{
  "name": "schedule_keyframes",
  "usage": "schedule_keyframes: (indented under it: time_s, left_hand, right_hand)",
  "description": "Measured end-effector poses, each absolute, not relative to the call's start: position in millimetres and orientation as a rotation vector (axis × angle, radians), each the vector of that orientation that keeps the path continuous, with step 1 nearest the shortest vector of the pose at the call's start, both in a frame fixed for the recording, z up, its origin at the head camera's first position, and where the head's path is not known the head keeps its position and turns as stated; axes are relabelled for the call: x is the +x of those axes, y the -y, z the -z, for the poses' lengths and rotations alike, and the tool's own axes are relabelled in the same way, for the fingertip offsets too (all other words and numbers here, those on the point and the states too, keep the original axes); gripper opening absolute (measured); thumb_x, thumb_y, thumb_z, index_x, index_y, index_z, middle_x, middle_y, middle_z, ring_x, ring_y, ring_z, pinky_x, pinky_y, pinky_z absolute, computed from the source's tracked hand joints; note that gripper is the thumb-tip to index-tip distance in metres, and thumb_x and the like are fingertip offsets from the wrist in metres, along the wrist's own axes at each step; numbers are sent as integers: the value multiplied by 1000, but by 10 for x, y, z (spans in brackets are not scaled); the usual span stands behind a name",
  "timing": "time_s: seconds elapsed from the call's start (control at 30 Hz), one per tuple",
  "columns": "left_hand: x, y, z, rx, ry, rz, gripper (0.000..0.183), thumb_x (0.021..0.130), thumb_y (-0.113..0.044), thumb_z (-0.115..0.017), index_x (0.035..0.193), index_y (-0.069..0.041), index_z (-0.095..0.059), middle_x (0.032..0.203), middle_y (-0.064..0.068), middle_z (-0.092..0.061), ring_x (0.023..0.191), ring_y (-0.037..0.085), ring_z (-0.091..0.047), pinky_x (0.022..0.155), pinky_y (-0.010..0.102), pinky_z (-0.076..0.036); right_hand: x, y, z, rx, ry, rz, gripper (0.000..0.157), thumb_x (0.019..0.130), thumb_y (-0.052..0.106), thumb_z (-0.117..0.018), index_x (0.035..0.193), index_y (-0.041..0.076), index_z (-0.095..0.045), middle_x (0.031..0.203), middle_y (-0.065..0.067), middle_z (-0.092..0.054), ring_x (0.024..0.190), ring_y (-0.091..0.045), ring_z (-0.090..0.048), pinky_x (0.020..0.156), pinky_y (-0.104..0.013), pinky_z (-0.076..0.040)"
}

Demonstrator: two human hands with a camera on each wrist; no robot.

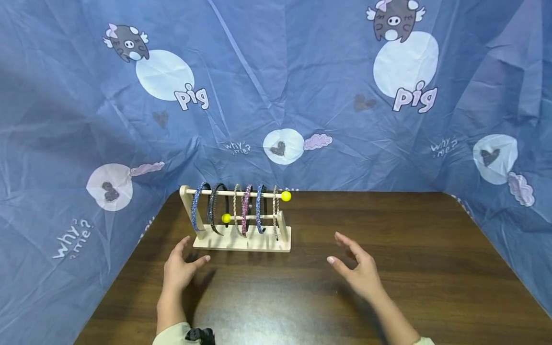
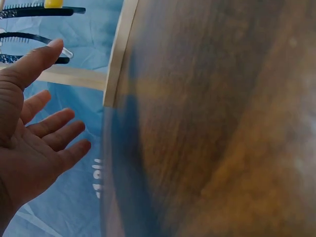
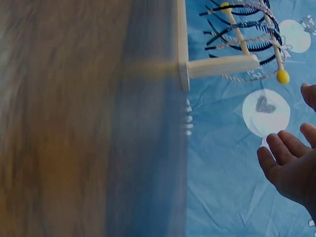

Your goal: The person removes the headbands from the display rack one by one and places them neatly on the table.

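Observation:
A light wooden headband stand (image 1: 241, 245) with two horizontal rods tipped by yellow balls is on the table, left of centre in the head view. Several glittery headbands hang on it, among them a blue headband (image 1: 195, 208) at the left, a black headband (image 1: 211, 211), a pink headband (image 1: 244, 211) and another blue headband (image 1: 258, 208). My left hand (image 1: 178, 270) hovers by the stand's front left corner, fingers spread and holding nothing. Well to the right of the stand is my right hand (image 1: 360, 273), its fingers apart and nothing in its grasp.
The brown wooden table (image 1: 409, 239) spreads out around the stand. Behind it and along both sides hangs a blue cloth (image 1: 241, 57) printed with pigs, hearts and lettering. A black band (image 1: 200, 335) sits at the left sleeve.

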State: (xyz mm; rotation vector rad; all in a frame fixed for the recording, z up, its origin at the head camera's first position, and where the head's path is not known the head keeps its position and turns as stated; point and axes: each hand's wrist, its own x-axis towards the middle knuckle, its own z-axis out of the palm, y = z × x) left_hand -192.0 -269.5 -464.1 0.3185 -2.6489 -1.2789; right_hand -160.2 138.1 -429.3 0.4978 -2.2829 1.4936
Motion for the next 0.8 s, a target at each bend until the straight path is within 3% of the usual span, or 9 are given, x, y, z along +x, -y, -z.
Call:
schedule_keyframes:
  time_s: [0.33,0.8]
  left_hand:
    - [-2057,2701,4731,340,2490,1430,78,73,-10,-78,138,0,-35,136,30,-37,122,43,-39,101,48,-31]
    - [-2214,2707,4855,354,2323,1627,81,73,-6,-77,140,2,-31,137,28,-37,126,41,-32,104,48,-24]
  right_hand:
    - [-1685,-1206,4367,521,2199,-1703,50,77,-3,-71,123,-9,-51,118,-22,-57,107,-41,-52,86,-58,-40]
    - [-1819,-900,4397,597,2120,-1864,49,77,-7,-69,121,-14,-50,117,-26,-56,105,-45,-51,87,-58,-40]
